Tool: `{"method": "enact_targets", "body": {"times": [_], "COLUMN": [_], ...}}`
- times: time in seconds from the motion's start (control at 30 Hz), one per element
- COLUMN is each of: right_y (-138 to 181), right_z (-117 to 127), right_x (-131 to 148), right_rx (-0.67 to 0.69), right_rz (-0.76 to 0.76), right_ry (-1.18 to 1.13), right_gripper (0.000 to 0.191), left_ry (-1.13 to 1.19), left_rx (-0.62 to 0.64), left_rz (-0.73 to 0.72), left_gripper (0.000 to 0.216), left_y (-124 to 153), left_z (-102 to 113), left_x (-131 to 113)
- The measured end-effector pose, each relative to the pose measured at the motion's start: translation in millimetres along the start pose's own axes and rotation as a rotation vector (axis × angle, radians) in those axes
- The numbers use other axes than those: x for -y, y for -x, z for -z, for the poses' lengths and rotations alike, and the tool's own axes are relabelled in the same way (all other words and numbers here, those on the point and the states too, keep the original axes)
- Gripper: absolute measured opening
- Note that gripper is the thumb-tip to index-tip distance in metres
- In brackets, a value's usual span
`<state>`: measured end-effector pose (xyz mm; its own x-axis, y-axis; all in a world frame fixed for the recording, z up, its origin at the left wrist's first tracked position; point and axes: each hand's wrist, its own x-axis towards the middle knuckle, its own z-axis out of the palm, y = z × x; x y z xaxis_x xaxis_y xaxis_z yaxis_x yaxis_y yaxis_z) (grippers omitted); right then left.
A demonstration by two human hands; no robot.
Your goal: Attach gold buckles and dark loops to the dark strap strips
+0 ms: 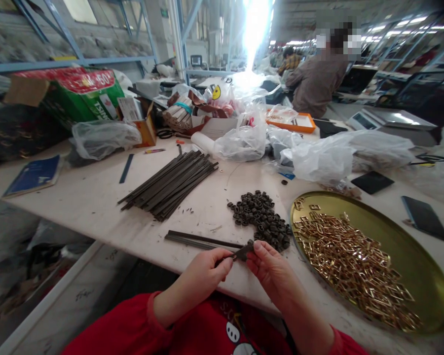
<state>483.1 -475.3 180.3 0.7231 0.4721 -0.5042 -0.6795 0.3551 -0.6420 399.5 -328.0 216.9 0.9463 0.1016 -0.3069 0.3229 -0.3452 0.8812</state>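
Observation:
Close to the table's front edge, my left hand [211, 266] pinches a dark strap [240, 254] between thumb and fingers. My right hand [269, 266] is closed on the strap's other end, where a small dark loop seems to sit; the fingers partly hide it. Just beyond my hands lie a few long dark strips [203, 239]. A heap of small dark loops [261, 214] rests past my right hand. To the right, an oval gold tray [425, 281] holds many gold rectangular buckles [350, 266].
A stack of dark strips [170, 185] lies left of centre, with a blue booklet [33, 175] farther left. Plastic bags [318, 155] and an orange box [292, 121] line the back. A phone [425, 217] lies at the right. Another person [316, 81] is in the background.

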Motion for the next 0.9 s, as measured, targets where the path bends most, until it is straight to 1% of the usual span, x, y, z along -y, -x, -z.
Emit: {"method": "enact_targets", "body": {"times": [0.13,0.23,0.4,0.53,0.6,0.67,0.77,0.83,0.9], "right_y": [1.5,1.1,3.8,6.1,6.8,7.4,8.3,8.8,9.5], "right_z": [-2.2,-3.1,-9.8,-11.9,-10.6,-7.6,0.2,5.8,9.5], "right_x": [-2.9,-3.6,-4.9,-8.1,-11.1,-14.4,-17.2,-16.3,-13.7], "right_rx": [-0.006,-0.020,0.021,0.028,0.056,0.101,0.170,0.186,0.189], "right_rz": [-0.037,-0.040,0.019,-0.038,-0.053,-0.021,0.100,0.161,0.176], "right_ry": [-0.029,-0.020,0.076,0.043,0.025,0.050,0.224,0.335,0.383], "right_gripper": [0.027,0.029,0.029,0.031,0.030,0.027,0.022,0.019,0.020], "left_ry": [-0.071,-0.099,-0.117,-0.148,-0.184,-0.220,-0.223,-0.184,-0.142], "left_rx": [-0.046,-0.046,-0.035,-0.052,-0.058,-0.050,-0.016,0.005,0.022], "left_rz": [-0.017,-0.011,-0.044,-0.072,-0.084,-0.096,-0.096,-0.086,-0.085], "left_gripper": [0.026,0.025,0.027,0.026,0.026,0.025,0.024,0.024,0.024], "left_y": [-3.1,-3.3,-5.7,-7.5,-7.5,-7.2,-6.9,-7.0,-7.0], "left_z": [1.6,2.9,0.1,-2.2,-3.2,-4.3,-5.4,-5.8,-6.6], "left_x": [0.1,0.4,-2.3,-4.6,-4.1,-2.6,-0.3,0.2,-0.3]}}
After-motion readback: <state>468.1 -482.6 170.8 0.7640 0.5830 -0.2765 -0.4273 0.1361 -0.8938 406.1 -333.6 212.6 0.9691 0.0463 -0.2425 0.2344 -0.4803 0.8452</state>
